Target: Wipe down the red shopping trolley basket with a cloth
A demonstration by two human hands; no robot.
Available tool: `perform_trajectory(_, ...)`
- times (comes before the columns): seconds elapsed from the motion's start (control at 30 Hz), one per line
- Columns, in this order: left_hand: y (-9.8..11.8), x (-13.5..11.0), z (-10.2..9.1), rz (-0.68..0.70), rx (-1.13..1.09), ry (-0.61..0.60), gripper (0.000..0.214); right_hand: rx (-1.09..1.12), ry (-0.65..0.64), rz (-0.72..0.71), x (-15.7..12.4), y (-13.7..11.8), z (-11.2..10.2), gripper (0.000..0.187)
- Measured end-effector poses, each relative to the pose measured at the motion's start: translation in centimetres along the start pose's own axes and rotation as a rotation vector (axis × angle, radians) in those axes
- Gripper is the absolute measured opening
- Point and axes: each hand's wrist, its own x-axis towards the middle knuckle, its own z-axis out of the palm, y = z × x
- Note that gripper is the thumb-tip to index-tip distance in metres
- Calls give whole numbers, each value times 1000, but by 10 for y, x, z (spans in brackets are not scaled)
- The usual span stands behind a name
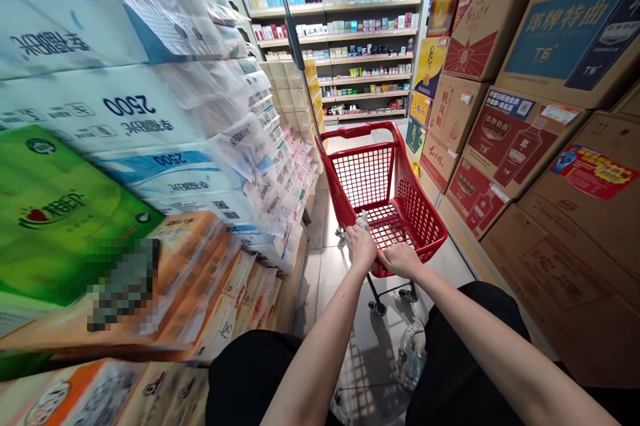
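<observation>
Left: we see a green tissue pack (65,219) against stacked white tissue packs (150,113). Mid-aisle, our left hand (361,247) curls closed round the near handle of the red shopping cart (398,206), stood before us; our right hand (400,259), just beside, grips it too. Right: stacked cardboard cartons (520,139).

Single head-worn view; faces forward, tilted down; red cart (419,209) close, shelves (330,8) farther off.
</observation>
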Motion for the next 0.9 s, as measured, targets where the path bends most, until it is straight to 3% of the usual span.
perform_trajectory(0.1, 7, 16, -2, -51, 15, 62, 22, -16, 31, -31, -10, -2, 1, 63)
perform_trajectory(0.27, 14, 63, -4, -162, 10, 134, 27, -1, 23, -60, -29, -2, 0, 62)
perform_trajectory(0.37, 11, 72, 0, -172, 17, 160, 26, 6, -9, -44, -32, 1, -2, 61)
perform_trajectory(0.53, 2, 40, 5, -74, -14, 104, 26, -3, -18, -16, -20, 11, -7, 60)
perform_trajectory(0.77, 12, -16, -1, -69, -50, -38, 26, -5, -31, 29, -5, 21, -11, 60)
perform_trajectory(0.9, 13, -37, -2, -15, -108, -89, 26, -2, -48, 39, -5, 29, -11, 58)
